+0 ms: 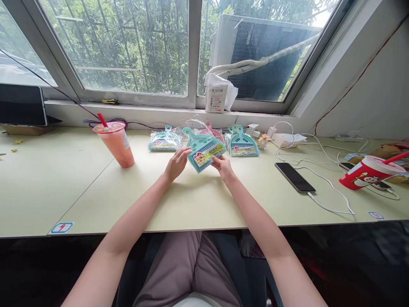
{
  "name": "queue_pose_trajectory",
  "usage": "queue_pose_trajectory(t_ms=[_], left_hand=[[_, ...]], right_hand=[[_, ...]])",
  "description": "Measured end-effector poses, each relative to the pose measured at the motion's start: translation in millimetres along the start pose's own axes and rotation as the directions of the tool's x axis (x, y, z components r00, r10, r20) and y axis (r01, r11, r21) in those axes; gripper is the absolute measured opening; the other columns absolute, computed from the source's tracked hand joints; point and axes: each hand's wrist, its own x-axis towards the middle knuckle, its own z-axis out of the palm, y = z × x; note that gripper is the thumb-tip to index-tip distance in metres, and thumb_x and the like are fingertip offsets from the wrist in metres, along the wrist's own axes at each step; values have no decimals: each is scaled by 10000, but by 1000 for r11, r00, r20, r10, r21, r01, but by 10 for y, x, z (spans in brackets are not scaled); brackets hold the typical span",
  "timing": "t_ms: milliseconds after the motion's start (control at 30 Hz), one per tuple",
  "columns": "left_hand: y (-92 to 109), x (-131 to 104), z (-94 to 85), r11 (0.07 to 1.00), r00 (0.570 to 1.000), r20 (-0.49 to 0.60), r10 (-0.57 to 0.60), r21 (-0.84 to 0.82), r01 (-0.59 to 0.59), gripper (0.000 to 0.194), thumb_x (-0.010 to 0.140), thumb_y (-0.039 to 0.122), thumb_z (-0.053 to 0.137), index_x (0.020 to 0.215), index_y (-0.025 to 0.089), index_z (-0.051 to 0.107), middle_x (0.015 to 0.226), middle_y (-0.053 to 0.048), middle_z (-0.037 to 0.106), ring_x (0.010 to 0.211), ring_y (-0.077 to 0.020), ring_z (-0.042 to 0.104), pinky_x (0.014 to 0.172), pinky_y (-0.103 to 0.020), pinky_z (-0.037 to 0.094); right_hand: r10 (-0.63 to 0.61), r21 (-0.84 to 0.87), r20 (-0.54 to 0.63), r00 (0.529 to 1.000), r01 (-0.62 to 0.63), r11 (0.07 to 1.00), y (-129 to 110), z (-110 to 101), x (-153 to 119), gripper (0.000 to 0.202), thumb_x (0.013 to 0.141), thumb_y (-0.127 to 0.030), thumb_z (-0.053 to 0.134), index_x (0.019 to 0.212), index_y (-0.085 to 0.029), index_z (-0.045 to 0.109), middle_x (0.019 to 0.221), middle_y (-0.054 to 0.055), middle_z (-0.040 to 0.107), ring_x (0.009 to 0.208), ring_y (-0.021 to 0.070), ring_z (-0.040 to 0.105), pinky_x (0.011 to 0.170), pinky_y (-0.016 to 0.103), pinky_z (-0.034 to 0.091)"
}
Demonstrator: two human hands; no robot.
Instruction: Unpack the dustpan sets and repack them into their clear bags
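Office workspace, long desk [64,179] by window [128,47], monitor [21,104], charging phone [294,177]

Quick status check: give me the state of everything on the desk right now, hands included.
left hand: gripping the held set's left edge
right hand: gripping its lower right corner
teal dustpan set: held by both hands, tilted, still bagged
left packaged set: lying flat, bagged
right packaged set: lying flat, bagged
pink drink: upright, sealed, straw in
red cup: upright, lidded, straw in
phone: screen dark, cable plugged in

Teal mini dustpan-and-brush set [202,149], yellow-labelled, tilted, handle pointing away, above table.
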Motion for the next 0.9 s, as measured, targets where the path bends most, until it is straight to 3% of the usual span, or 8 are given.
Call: queue_pose_trajectory(t_ms=[67, 133, 167, 233, 333, 533, 700, 900], left_hand=[[43, 27, 24, 992, 977, -174, -124, -21, 122, 448, 909, 354, 568, 1327, 227, 468, 1470, -150, 448, 1406, -263, 379, 1152, -478, 323], [55, 82, 26, 936, 860, -371, -351, -159, 313, 658, 879, 459, 600, 1434, 227, 333, 1573, -168, 276, 1479, -283, 235, 1171, -490, 278], [45, 116, 16, 872, 784, -388, -485, -286, 398, 682, 894, 505, 555, 1459, 231, 291, 1587, -169, 242, 1485, -283, 223, 1160, -490, 297], [-4, 180, -13, 658, 702, -179, -690, -558, 505, 642, 928, 578, 424, 1452, 223, 314, 1546, -180, 333, 1436, -283, 342, 1099, -483, 385], [-72, 212, -21, 330, 721, 273, -637, -749, 575, 622, 873, 621, 475, 1316, 185, 501, 1327, -170, 590, 1224, -279, 584, 987, -443, 493], [52, 96, 181, 130, 689, 498, -528, -754, 644, 511, 669, 437, 778, 1077, 165, 633, 1069, -109, 722, 953, -248, 692, 819, -366, 554], [133, 71, 201, 130, 656, 546, -521, -709, 693, 541, 687, 480, 779, 1102, 169, 624, 1098, -118, 711, 925, -236, 689, 747, -346, 567], [163, 74, 164, 251, 700, 534, -475, -680, 689, 609, 697, 573, 742, 1145, 177, 626, 1118, -127, 706, 983, -263, 682, 753, -344, 563]], right_hand=[[-10, 18, -26, 1000, 10, 1000, -12, -9, 3, 143, 741, -174, 768, 838, -179, 663, 884, 41, 756, 882, 180, 727, 935, 358, 580], [-16, 19, -31, 999, 16, 1000, -18, -15, 5, 161, 733, -190, 781, 836, -187, 658, 882, 37, 755, 897, 184, 726, 938, 360, 580], [-17, 17, -26, 1000, 18, 1000, -16, -14, 5, 169, 728, -194, 786, 836, -188, 657, 880, 36, 755, 897, 185, 726, 935, 361, 582], [-22, 14, -14, 1000, 22, 1000, -2, -2, -1, 172, 723, -193, 789, 833, -180, 657, 870, 36, 752, 875, 183, 725, 924, 363, 588], [-41, 7, -4, 999, 42, 999, 39, 42, -22, 171, 721, -191, 788, 830, -162, 659, 859, 44, 748, 830, 177, 722, 907, 371, 596], [-70, -34, -29, 997, 69, 997, 92, 119, -77, 191, 719, -207, 789, 841, -154, 653, 881, 52, 739, 842, 177, 713, 905, 378, 601], [-82, -21, -35, 996, 82, 996, 64, 109, -87, 189, 733, -199, 767, 877, -172, 647, 978, 48, 725, 905, 171, 703, 927, 356, 591], [-42, -63, -71, 997, 38, 997, 38, 94, -69, 148, 760, -143, 700, 877, -179, 616, 973, 47, 708, 919, 168, 686, 898, 348, 598]])
